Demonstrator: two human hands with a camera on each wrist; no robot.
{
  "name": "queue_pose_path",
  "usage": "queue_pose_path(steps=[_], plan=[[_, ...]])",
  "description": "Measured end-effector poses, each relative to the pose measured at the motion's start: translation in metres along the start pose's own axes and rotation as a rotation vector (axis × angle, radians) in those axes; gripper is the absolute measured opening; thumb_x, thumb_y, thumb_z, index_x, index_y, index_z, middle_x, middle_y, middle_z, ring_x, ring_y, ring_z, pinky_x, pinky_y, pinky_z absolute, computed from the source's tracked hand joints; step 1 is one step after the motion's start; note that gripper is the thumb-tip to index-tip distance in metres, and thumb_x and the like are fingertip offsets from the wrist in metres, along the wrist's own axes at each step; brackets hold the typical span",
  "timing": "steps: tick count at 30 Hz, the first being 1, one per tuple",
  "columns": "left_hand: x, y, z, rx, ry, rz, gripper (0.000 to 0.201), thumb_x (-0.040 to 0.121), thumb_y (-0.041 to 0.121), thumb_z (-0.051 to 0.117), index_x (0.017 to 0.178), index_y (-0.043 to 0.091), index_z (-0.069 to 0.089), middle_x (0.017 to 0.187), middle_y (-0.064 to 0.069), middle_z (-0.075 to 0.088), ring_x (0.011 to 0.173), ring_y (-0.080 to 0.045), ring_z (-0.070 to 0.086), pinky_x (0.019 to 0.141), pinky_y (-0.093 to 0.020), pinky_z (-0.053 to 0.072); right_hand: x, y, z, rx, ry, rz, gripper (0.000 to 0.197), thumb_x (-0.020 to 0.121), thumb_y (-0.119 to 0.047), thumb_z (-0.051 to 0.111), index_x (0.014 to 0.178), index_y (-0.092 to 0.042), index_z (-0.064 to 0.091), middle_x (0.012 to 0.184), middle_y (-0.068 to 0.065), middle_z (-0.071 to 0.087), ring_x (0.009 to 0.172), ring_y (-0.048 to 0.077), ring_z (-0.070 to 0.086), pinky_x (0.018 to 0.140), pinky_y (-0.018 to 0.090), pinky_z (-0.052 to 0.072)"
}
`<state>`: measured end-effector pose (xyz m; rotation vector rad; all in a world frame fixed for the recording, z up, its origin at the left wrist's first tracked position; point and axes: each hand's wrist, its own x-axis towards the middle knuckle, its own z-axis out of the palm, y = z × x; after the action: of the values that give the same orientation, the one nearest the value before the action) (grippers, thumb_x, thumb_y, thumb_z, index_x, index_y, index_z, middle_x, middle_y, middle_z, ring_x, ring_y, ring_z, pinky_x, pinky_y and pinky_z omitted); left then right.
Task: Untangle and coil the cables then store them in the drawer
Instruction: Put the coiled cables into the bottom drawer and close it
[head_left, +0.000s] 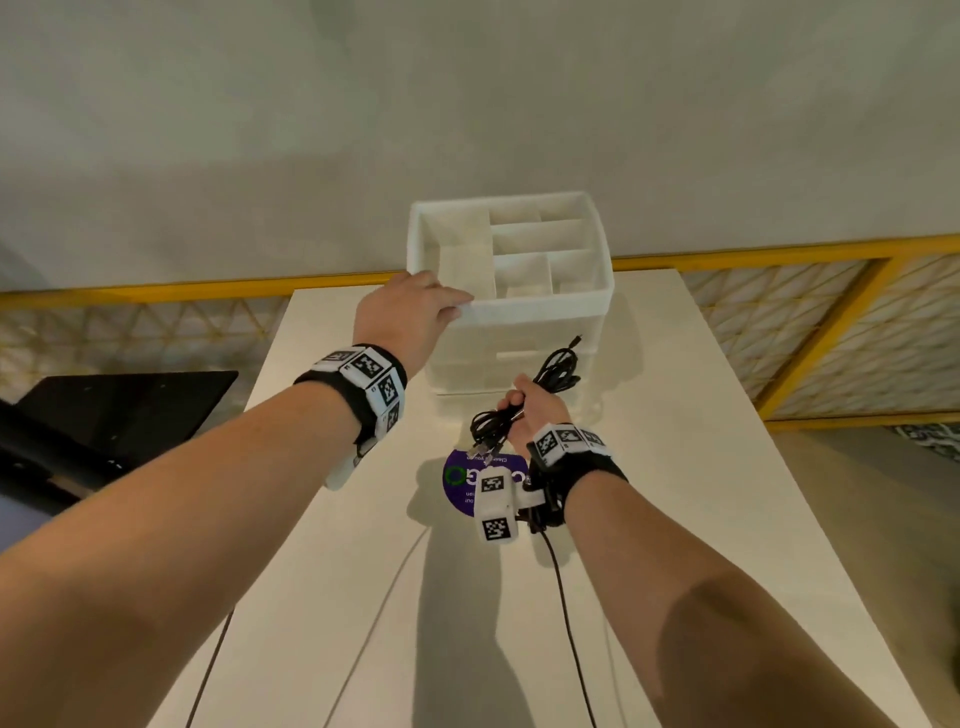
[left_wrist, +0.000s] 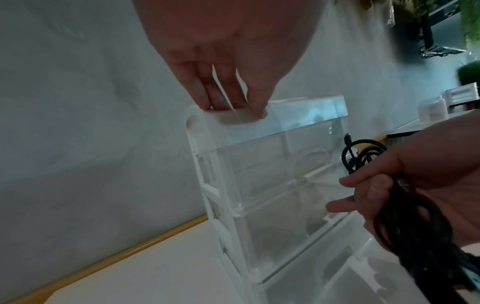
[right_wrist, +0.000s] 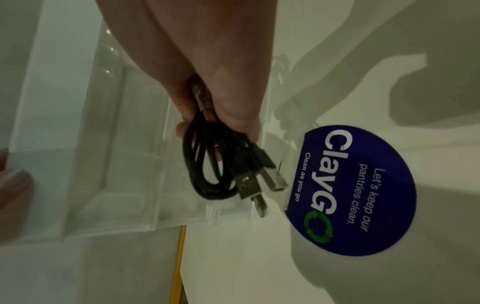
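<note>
While the right grip (head_left: 530, 405) clutches coiled black cables (head_left: 559, 371), the left grip (head_left: 410, 317) rests flat-fingered atop the white-framed, clear-drawered plastic organiser (head_left: 545, 306) just beyond. Coiling looks done; the drawers appear closed and stowing remains.

Clear glossy plastic drawer unit (left_wrist: 272, 185); matt black cables (right_wrist: 213, 195) with shiny metal plugs (right_wrist: 276, 183); smooth white desk (head_left: 363, 571).
</note>
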<state>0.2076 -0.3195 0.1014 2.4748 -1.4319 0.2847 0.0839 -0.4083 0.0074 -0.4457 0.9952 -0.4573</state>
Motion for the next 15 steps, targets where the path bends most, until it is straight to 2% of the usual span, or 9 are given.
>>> queue_pose_path(steps=[4,7,10,13,15], plan=[[0.003,-0.004,0.003,0.016,0.045,0.016,0.029,0.096,0.038,0.046,0.117,0.037,0.065,0.105,0.003,0.065,0.100,-0.023,0.056,0.071,-0.030,0.039,0.003,0.003,-0.003,0.095,-0.067,0.047,0.022,0.095,-0.016,0.055,0.074,-0.011,0.049,0.056,0.001,0.039,0.053,0.018,0.041,0.061,0.034,0.044],[0.005,-0.006,0.001,-0.021,0.036,-0.009,0.027,0.093,0.041,0.049,0.113,0.035,0.067,0.105,0.004,0.067,0.099,-0.023,0.059,0.075,-0.034,0.047,0.002,0.010,-0.013,0.130,-0.104,0.088,0.016,0.093,-0.016,0.057,0.078,-0.013,0.053,0.054,0.000,0.039,0.052,0.018,0.041,0.063,0.033,0.044],[0.007,-0.005,0.001,-0.044,0.023,-0.025,0.026,0.092,0.041,0.052,0.110,0.032,0.068,0.105,0.004,0.068,0.099,-0.022,0.061,0.078,-0.036,0.050,-0.004,0.017,-0.023,0.180,-0.123,0.109,0.006,0.095,-0.015,0.054,0.091,-0.013,0.058,0.053,0.001,0.038,0.052,0.018,0.040,0.063,0.032,0.042],[0.007,-0.003,-0.001,-0.047,0.014,-0.039,0.026,0.092,0.040,0.052,0.109,0.031,0.069,0.105,0.004,0.068,0.098,-0.022,0.061,0.079,-0.038,0.051,-0.016,0.028,-0.035,0.181,-0.122,0.105,0.016,0.095,-0.015,0.052,0.080,-0.015,0.055,0.054,0.001,0.037,0.051,0.019,0.039,0.060,0.030,0.041],[0.005,-0.002,-0.001,-0.056,0.013,-0.051,0.026,0.092,0.040,0.052,0.109,0.031,0.069,0.104,0.003,0.068,0.098,-0.022,0.062,0.078,-0.039,0.052,-0.022,0.038,-0.048,0.168,-0.139,0.091,0.015,0.096,-0.017,0.052,0.080,-0.016,0.055,0.053,0.000,0.037,0.051,0.018,0.039,0.061,0.030,0.041]])
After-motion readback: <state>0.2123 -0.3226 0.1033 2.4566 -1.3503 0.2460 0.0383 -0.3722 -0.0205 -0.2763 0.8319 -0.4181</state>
